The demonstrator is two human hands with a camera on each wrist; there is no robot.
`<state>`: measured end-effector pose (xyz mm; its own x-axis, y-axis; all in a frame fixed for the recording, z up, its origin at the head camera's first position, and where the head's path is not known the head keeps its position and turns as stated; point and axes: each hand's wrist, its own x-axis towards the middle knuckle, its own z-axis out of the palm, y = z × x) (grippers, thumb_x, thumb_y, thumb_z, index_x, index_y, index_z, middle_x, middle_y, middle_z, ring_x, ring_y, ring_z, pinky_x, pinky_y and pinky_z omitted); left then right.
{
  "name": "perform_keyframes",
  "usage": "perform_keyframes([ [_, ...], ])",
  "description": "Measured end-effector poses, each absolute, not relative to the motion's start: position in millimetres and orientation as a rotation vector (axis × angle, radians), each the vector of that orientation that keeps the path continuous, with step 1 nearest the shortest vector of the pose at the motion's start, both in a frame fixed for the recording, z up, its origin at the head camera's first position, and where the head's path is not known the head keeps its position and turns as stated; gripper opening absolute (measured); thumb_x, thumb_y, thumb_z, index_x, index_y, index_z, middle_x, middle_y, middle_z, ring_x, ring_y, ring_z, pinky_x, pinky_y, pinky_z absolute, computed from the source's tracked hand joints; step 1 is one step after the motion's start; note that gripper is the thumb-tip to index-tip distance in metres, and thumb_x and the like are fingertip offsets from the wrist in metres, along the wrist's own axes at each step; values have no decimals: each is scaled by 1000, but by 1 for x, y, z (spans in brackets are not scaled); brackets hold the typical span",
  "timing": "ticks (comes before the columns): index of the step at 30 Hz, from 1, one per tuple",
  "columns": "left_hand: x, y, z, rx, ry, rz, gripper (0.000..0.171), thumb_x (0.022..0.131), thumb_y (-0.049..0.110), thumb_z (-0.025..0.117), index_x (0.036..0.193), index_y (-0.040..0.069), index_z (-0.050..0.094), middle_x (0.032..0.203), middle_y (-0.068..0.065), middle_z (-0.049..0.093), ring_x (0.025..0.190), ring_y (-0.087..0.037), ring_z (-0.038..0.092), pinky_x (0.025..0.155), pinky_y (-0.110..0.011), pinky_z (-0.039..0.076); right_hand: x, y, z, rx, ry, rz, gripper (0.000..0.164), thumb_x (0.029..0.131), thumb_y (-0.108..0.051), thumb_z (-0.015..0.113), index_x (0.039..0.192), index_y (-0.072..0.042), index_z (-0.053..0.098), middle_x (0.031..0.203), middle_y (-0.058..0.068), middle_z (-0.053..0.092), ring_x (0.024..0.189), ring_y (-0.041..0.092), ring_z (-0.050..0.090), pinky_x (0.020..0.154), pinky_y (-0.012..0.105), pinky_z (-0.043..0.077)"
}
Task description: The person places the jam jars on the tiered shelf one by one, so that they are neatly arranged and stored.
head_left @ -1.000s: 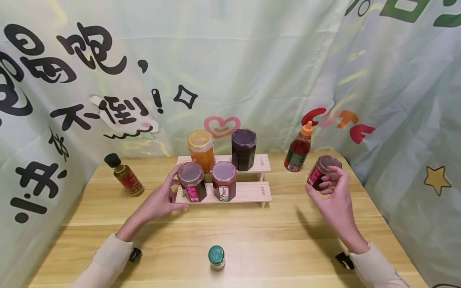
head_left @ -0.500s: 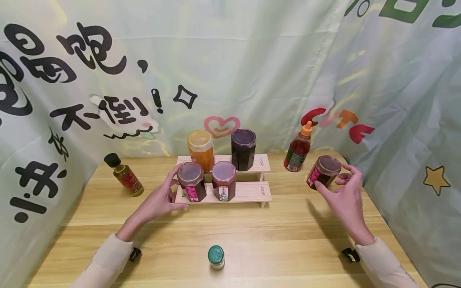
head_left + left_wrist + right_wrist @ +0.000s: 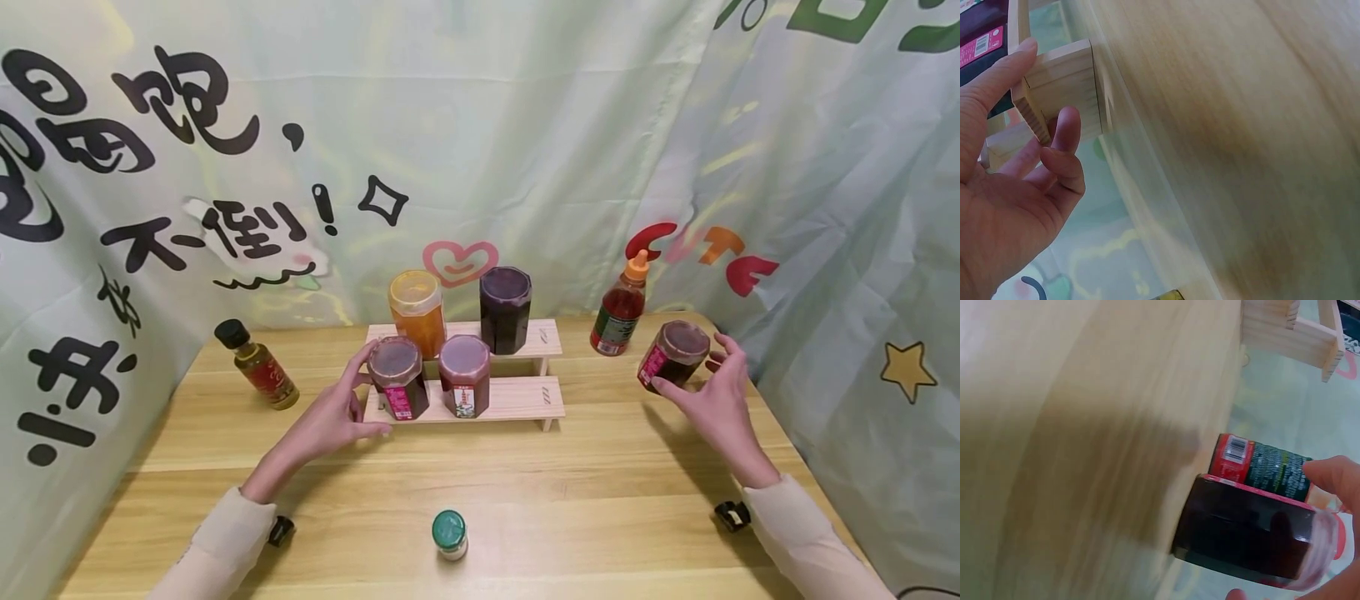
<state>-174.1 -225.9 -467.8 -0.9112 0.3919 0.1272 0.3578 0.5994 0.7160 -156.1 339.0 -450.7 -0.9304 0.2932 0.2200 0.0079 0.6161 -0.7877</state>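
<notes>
- The right hand (image 3: 716, 396) closes thumb and fingertips around a dark, red-labelled glass jar of preserve (image 3: 672, 356), which stands on the light wooden table (image 3: 585, 492) well to the right of the two-step wooden rack (image 3: 517, 400), just in front of the red sauce bottle with an orange cap (image 3: 619, 308).
- The left hand (image 3: 330, 412) pinches the rack's left end — thumb on the table side, a finger by the dark jar with a red label on the lower step (image 3: 397, 379) — clamped on the wood, not on that jar.
- Handling, as a judgement: the held jar looks full, so fairly heavy; glass is stiff, smooth and breakable. A grip round the faceted sides below the lid seems safest, kept upright.
- The head view alone shows the layout: an orange jar (image 3: 417, 310) and a dark purple jar (image 3: 506, 308) on the upper step, a red jar (image 3: 464, 375) below, an oil bottle with a black cap (image 3: 257, 365) far left, a small green-capped bottle (image 3: 450, 535) in front of the rack.
- The left wrist view shows fingers (image 3: 1063, 140) wrapped on the rack's end grain; the right wrist view shows the jar's underside rim lying against the table — whether it is lifted, one cannot tell.
</notes>
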Motion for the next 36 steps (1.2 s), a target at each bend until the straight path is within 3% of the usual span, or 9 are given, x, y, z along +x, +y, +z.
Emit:
perform_keyframes([
  [3, -174, -226, -468, 647, 2770, 1227, 136, 78, 16, 102, 176, 32, 9, 140, -28, 67, 63, -16, 62, 54, -33, 53, -160, 340, -454, -225, -2510, 1246, 118, 88, -16, 92, 169, -6, 7, 160, 35, 28, 141, 53, 42, 106, 66, 39],
  [15, -175, -226, -467, 655, 2774, 1224, 137, 78, 16, 102, 177, 30, 9, 141, -29, 66, 64, -17, 62, 55, -33, 54, -171, 341, -456, -185, -2513, 1261, 115, 90, -15, 90, 169, -8, 7, 155, 38, 37, 142, 55, 42, 109, 71, 38],
  [32, -173, -227, -467, 644, 2765, 1236, 136, 78, 17, 103, 176, 33, 10, 140, -29, 66, 63, -17, 62, 53, -33, 53, -179, 345, -457, -193, -2522, 1214, 103, 90, -9, 87, 165, -2, 17, 146, 39, 46, 135, 52, 49, 105, 68, 39],
  [36, -174, -227, -466, 645, 2764, 1233, 136, 79, 18, 102, 176, 32, 9, 142, -31, 64, 63, -17, 62, 54, -33, 54, -180, 347, -455, -167, -2531, 1220, 104, 89, -9, 90, 165, -3, 20, 141, 36, 50, 127, 47, 53, 98, 56, 44],
])
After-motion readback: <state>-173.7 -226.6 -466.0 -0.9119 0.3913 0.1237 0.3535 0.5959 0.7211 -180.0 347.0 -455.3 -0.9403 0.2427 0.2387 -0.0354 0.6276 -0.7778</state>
